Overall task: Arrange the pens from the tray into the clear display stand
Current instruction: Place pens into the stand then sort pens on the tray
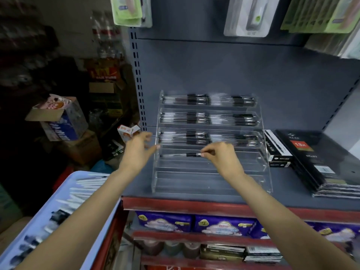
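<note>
A clear tiered display stand sits on the grey shelf. Its three upper tiers hold rows of black-and-clear pens. On the fourth tier lies a single pen, and my right hand pinches its right end. My left hand hovers at the stand's left wall with fingers relaxed, one fingertip near the edge, holding nothing. The two lowest tiers hold nothing. A light blue tray with several pens is at the lower left, partly hidden under my left forearm.
Black boxed goods and a stack of black packs lie right of the stand. Packaged items hang above. A red shelf edge runs below, with purple packs underneath. Cardboard boxes crowd the floor at left.
</note>
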Available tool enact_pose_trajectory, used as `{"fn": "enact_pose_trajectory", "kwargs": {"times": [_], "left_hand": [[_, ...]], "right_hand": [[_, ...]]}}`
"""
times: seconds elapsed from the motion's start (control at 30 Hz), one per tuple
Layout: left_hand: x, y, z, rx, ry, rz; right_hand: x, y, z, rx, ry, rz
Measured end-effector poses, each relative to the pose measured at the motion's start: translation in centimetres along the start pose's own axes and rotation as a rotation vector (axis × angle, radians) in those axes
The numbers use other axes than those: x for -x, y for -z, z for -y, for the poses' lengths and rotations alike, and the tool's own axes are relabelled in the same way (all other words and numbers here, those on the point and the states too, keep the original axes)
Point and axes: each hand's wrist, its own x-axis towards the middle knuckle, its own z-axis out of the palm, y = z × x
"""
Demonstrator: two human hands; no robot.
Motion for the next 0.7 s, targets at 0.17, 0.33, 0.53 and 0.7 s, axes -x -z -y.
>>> {"fn": "enact_pose_trajectory", "kwargs": {"times": [0.17, 0.33, 0.53, 0.7], "left_hand": [[0.3, 0.2, 2.1, 0.137, -0.026, 0.116], [0.4, 0.3, 3.2, 0.252, -0.063, 0.163], [0.8, 0.9, 3.5, 0.278, -0.065, 0.231], [2.2, 2.0, 3.4, 0.281, -0.07, 0.233]], "right_hand": [[0.4, -1.6, 1.3, 0.138, -0.106, -0.069], [-0.2, -1.8, 2.6, 0.185, -0.231, -0.027], [-0.9, -2.4, 3.2, 0.191, -0.366, 0.019], [-0.3, -2.8, 4.3, 0.096, -0.311, 0.032]]}}
